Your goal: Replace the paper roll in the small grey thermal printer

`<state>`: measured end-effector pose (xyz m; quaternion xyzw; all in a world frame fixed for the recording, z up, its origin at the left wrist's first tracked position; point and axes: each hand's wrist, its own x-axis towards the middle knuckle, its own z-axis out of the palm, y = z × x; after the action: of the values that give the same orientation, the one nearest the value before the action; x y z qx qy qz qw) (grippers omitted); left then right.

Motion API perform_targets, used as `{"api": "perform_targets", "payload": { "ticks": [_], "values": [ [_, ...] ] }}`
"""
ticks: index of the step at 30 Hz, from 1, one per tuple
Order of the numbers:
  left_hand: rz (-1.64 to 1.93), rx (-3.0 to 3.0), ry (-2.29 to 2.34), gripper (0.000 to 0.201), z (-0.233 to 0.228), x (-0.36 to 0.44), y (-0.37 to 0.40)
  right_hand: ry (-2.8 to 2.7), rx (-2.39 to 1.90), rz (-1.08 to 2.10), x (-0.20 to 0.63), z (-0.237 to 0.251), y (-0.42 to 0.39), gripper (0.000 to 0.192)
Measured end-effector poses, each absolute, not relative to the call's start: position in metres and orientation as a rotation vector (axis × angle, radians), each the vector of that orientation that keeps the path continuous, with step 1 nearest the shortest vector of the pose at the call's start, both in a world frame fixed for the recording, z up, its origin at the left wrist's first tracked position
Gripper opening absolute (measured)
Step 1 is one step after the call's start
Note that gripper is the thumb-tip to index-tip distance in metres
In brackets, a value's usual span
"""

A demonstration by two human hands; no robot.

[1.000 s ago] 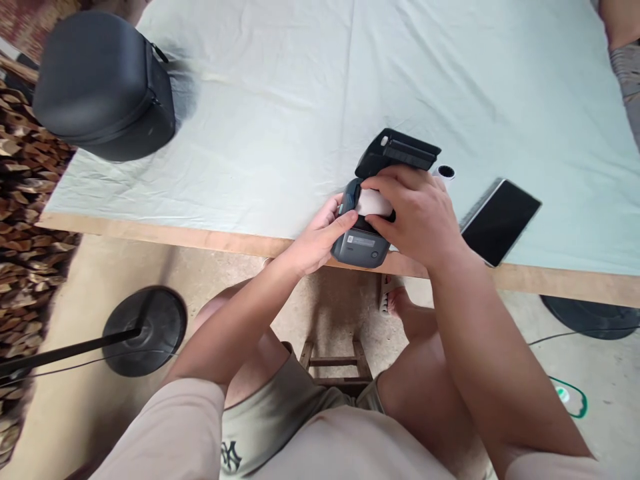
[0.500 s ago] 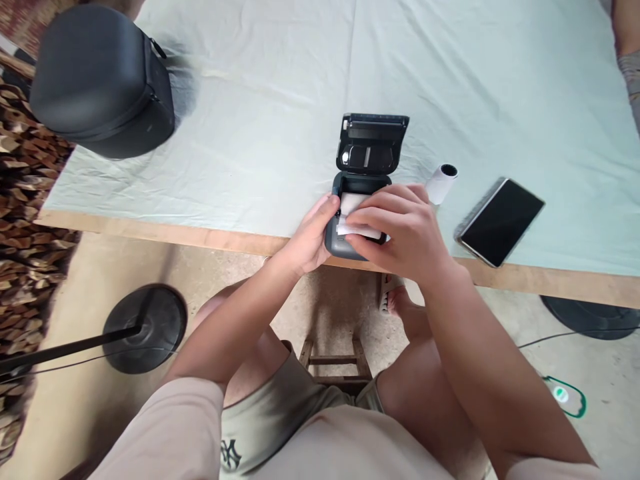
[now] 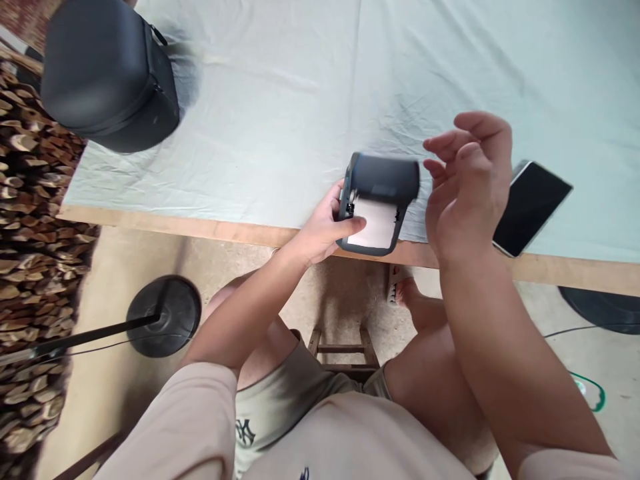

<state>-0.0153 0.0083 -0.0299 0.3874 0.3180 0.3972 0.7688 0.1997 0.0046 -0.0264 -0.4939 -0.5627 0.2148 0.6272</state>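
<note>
My left hand [image 3: 327, 227] grips a small dark portable printer [image 3: 383, 175] by its left side, over the table's front edge. Its lid is tipped partway down over the opening. White paper [image 3: 377, 223] lies inside, and my left thumb presses on its left part. To the right of the printer, my right hand [image 3: 467, 180] is raised in the air, fingers apart and loosely bent, with nothing in it. A phone with a black screen [image 3: 533, 207] lies on the cloth just beyond that hand, its left edge partly covered.
A black zippered case [image 3: 110, 80] stands at the table's left end. Pale green cloth [image 3: 270, 120] covers the tabletop. Stacked firewood [image 3: 35, 267] lines the left side. A round black stand base [image 3: 165, 317] rests on the floor, and a wooden stool [image 3: 343, 349] is between my legs.
My right hand has left the printer's paper and moved up and right. The printer's lid has swung from wide open to partly down. The small white roll is now out of sight.
</note>
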Motion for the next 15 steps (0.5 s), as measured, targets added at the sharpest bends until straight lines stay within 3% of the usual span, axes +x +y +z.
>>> {"api": "perform_targets", "payload": {
  "ticks": [6, 10, 15],
  "values": [
    [0.937, 0.792, 0.669, 0.083, -0.026, -0.011, 0.003, -1.510, -1.264, 0.745, 0.185, -0.019, -0.016, 0.060],
    [0.937, 0.793, 0.652, 0.069, -0.020, -0.009, 0.000, -1.502, -1.271, 0.871, 0.184, -0.018, -0.023, 0.066],
    [0.922, 0.679, 0.702, 0.057, -0.019, -0.005, 0.002, -1.517, -1.316, 0.886, 0.193, -0.019, -0.017, 0.059]
  ]
}}
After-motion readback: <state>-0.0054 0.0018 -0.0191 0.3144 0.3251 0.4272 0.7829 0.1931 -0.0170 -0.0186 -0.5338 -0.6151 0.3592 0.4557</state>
